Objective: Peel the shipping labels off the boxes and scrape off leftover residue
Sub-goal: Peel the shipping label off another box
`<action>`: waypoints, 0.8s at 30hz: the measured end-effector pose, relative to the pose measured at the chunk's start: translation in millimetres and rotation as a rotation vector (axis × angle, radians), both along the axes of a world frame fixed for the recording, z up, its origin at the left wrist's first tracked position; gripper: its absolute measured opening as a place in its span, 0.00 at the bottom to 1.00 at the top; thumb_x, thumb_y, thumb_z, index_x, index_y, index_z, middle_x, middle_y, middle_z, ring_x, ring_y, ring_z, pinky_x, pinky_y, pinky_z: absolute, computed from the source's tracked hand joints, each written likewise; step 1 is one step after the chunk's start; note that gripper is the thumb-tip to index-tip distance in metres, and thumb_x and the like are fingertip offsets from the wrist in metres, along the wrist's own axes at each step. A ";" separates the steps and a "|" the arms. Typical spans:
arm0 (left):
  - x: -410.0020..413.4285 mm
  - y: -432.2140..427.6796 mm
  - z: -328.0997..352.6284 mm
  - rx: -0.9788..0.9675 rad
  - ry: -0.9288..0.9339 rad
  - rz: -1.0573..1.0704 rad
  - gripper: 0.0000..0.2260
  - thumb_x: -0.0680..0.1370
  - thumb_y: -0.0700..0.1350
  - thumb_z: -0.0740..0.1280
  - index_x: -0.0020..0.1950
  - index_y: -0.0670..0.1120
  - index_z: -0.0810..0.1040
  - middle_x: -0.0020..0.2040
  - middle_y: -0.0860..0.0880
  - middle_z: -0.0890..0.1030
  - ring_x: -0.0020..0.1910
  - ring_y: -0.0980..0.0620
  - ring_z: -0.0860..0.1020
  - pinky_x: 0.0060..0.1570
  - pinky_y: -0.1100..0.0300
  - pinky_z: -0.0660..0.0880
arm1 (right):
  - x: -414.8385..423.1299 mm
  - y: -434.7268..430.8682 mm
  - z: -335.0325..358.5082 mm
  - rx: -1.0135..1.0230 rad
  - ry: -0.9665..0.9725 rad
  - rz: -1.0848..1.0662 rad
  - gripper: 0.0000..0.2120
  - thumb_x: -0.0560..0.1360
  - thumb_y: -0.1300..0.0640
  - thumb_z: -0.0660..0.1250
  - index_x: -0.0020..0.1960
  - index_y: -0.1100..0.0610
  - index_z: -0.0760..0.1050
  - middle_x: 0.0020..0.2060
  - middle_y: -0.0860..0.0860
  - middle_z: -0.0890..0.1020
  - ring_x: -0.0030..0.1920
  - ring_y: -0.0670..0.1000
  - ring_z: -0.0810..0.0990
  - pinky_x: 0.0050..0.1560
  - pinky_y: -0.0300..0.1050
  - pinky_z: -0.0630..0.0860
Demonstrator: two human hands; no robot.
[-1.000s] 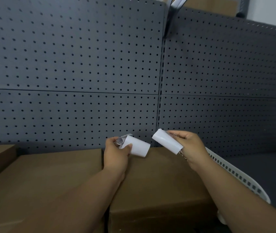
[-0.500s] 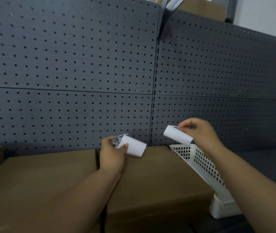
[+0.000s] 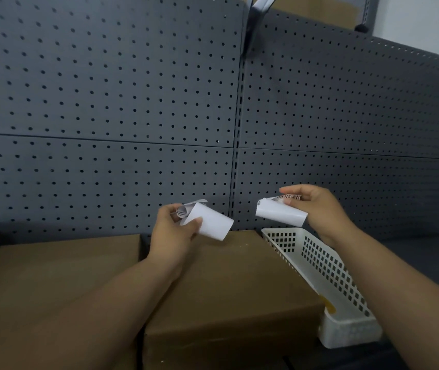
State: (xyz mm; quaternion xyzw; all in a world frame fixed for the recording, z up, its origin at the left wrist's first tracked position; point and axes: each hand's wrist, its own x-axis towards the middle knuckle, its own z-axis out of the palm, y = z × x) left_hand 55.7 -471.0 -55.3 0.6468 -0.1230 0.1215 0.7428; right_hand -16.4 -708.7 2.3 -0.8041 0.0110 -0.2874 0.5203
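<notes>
Swinging the right hand (image 3: 319,212) out to the side is the big change here: a second ago it was sitting low over the middle box (image 3: 229,284), and now it's hanging right above the far end of the white basket (image 3: 317,260), which has come into full view beside that box. The fingers there are clamped on a curled label (image 3: 281,213), white backing facing me with a strip of barcode peeking out near the thumb. The left hand (image 3: 175,231) is barely shifting at all. It's still pinching the other curled label (image 3: 207,222) (rolled up tighter at the inner end, some print showing inside the curl), thumb on the front, holding it over the gap between the middle box and the left box (image 3: 52,276).

So both labels are off the cardboard and up in the air, a bit apart from each other, neither touching anything but fingers. To me that's looking like the peel part is done for these two and I'm heading for a drop into the basket, right one first. There's something yellowish lying in the bottom of the basket near its front end, can't tell what.

The tops of the boxes are looking mostly clean from here, maybe a few pale specks on the middle one near the back edge, but it's dim and I'm not calling that residue for sure. Sticky backs could cling to my fingers on release, so I'm expecting a little flick.
</notes>
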 end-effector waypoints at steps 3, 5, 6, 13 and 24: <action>-6.1 -2.8 4.2 -0.016 -0.010 -0.039 0.16 0.76 0.37 0.68 0.58 0.48 0.68 0.50 0.52 0.73 0.51 0.50 0.77 0.49 0.58 0.77 | 3.3 3.2 3.1 0.024 -0.021 0.043 0.10 0.75 0.63 0.66 0.48 0.48 0.79 0.51 0.52 0.82 0.47 0.52 0.80 0.43 0.44 0.75; -8.4 -4.4 6.6 -0.033 -0.003 -0.060 0.16 0.76 0.37 0.68 0.59 0.48 0.67 0.50 0.52 0.73 0.50 0.51 0.77 0.48 0.60 0.77 | 3.8 5.4 6.7 0.044 -0.041 0.080 0.11 0.75 0.64 0.66 0.47 0.48 0.79 0.50 0.53 0.83 0.46 0.52 0.81 0.43 0.44 0.76; -8.9 -5.1 7.7 -0.045 0.005 -0.068 0.17 0.75 0.37 0.69 0.59 0.48 0.67 0.50 0.51 0.73 0.50 0.51 0.77 0.48 0.59 0.77 | 3.9 6.3 8.5 0.049 -0.052 0.094 0.11 0.76 0.64 0.66 0.47 0.48 0.79 0.49 0.52 0.83 0.45 0.51 0.81 0.43 0.43 0.75; -12.5 -8.8 18.1 -0.118 0.008 -0.083 0.20 0.76 0.38 0.69 0.65 0.44 0.67 0.55 0.47 0.76 0.47 0.55 0.78 0.39 0.66 0.78 | 6.4 8.0 15.5 0.020 -0.101 0.110 0.10 0.74 0.64 0.67 0.46 0.49 0.79 0.48 0.50 0.83 0.48 0.51 0.80 0.50 0.46 0.76; -12.6 -9.1 27.2 -0.122 -0.018 0.011 0.18 0.76 0.41 0.69 0.63 0.45 0.68 0.58 0.46 0.76 0.50 0.52 0.79 0.35 0.66 0.78 | 7.6 6.3 21.2 0.000 -0.151 0.070 0.05 0.73 0.62 0.70 0.40 0.53 0.79 0.44 0.54 0.82 0.45 0.53 0.80 0.45 0.50 0.77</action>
